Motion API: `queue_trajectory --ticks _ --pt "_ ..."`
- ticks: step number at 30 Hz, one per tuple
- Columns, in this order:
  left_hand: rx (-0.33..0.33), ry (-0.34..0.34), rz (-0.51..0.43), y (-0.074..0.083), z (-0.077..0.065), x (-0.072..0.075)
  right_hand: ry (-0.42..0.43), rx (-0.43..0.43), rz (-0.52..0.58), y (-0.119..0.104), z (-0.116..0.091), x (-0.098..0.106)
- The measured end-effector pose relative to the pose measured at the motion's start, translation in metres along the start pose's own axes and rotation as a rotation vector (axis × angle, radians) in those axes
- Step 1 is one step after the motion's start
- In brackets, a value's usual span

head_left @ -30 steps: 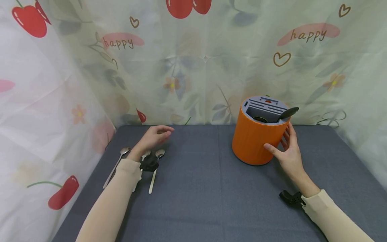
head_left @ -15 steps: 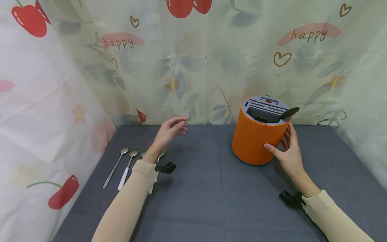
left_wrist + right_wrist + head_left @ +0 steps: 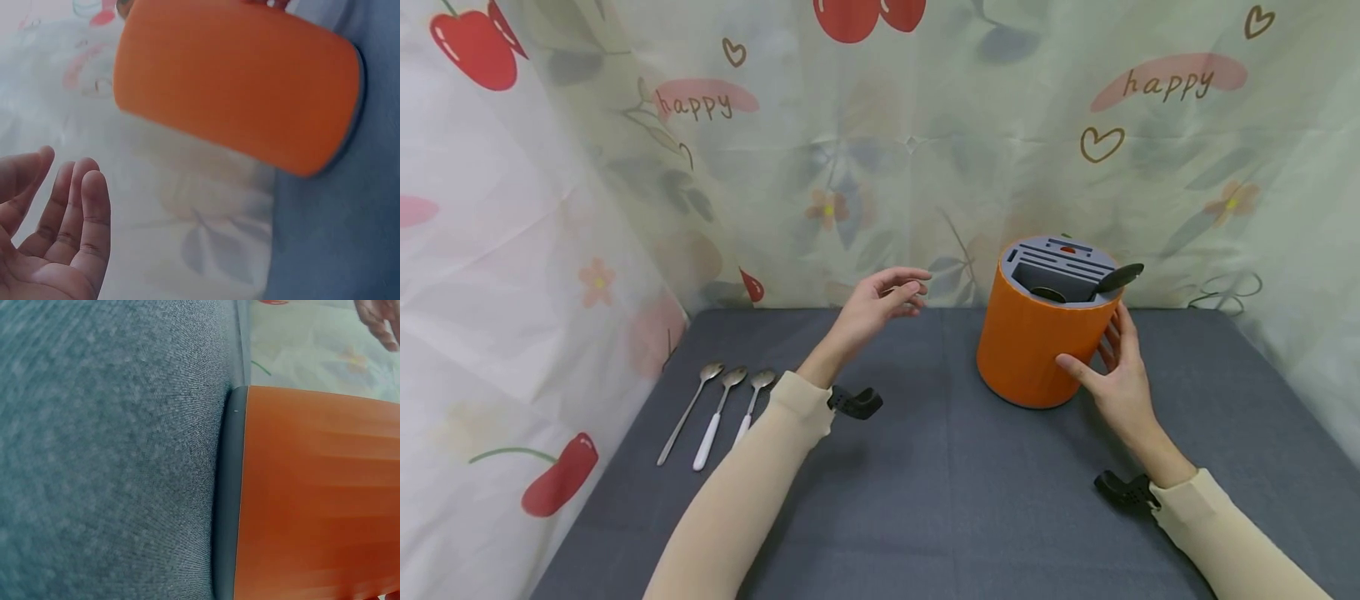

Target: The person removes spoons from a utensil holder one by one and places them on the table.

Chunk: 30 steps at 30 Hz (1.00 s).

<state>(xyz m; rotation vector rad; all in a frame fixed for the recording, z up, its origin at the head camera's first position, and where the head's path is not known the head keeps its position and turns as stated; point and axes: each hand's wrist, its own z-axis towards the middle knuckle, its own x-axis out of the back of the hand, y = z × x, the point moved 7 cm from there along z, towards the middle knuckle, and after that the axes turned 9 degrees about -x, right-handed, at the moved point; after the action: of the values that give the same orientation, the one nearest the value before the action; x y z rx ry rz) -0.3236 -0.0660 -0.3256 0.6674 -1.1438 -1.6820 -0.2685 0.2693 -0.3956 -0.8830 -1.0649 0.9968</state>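
Note:
My right hand (image 3: 1116, 379) holds the lower right side of an orange cylindrical utensil holder (image 3: 1030, 350), thumb in front and fingers round the side. Its grey top (image 3: 1052, 250) has narrow slots and a wide compartment, from which a black utensil with a spoon-like head (image 3: 1122, 277) leans out. Left of the holder, my left hand (image 3: 880, 304) is raised above the table with nothing in it. The left wrist view shows its fingers (image 3: 95, 206) loosely bent, apart from the holder. Three metal spoons (image 3: 709, 373) lie side by side at the left, the rightmost partly hidden by the forearm.
A dark grey cloth (image 3: 970, 500) covers the table. Behind it hangs a patterned curtain (image 3: 880, 167), with another curtain (image 3: 497, 292) along the left edge. A loose cord loop (image 3: 1225, 292) sits at the back right. Inside the holder's compartment is a dark rounded piece (image 3: 1047, 294).
My left hand has moved rightward and up, away from the spoons toward the holder. The left forearm now hides the spoon that was farthest right. The right hand and the holder have stayed put.

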Motion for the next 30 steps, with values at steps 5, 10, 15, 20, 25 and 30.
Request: queue_trajectory --ticks 5,10,15,20,25,30 --pt "-0.038 -0.048 -0.021 0.011 0.014 -0.022 -0.002 0.013 0.010 0.000 0.001 0.000" --pt "-0.075 -0.087 -0.016 0.022 0.025 -0.043 -0.002 0.013 0.014 -0.002 0.001 0.000" --pt "-0.076 -0.121 -0.037 0.034 0.035 -0.066 0.000 0.017 0.012 -0.002 0.001 0.001" --pt "-0.071 -0.152 -0.086 0.044 0.038 -0.089 -0.002 0.017 0.012 -0.001 0.000 0.000" --pt "-0.049 -0.182 -0.100 0.050 0.042 -0.110 -0.005 0.016 0.010 -0.001 -0.001 0.000" --pt "-0.027 -0.209 -0.089 0.052 0.046 -0.124 -0.009 0.018 0.008 0.000 0.000 -0.001"
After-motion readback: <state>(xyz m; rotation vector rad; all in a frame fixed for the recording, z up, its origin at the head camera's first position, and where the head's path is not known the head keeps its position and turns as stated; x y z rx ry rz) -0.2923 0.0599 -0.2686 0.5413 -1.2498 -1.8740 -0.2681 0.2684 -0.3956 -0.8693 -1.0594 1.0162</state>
